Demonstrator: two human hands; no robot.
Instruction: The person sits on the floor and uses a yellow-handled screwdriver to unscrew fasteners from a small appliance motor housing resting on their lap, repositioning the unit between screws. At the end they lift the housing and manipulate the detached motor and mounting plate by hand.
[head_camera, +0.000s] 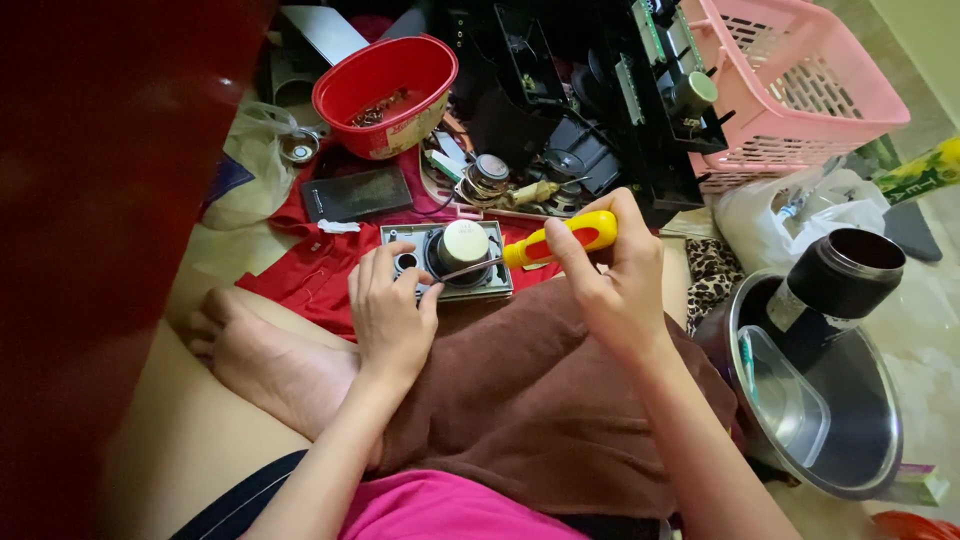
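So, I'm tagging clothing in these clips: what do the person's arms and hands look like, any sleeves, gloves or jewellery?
Both arms are bare from the bottom edge of the picture to the wrist, with no sleeves in view. The left hand and right hand wear no gloves; no rings, watch or bracelet show. The fingernails look short and unpainted.

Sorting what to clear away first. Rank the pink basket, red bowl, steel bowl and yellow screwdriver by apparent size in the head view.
1. Pink basket and steel bowl: look alike, and the bowl sits nearer, so unranked.
2. Red bowl.
3. Yellow screwdriver, partly hidden in the right hand.
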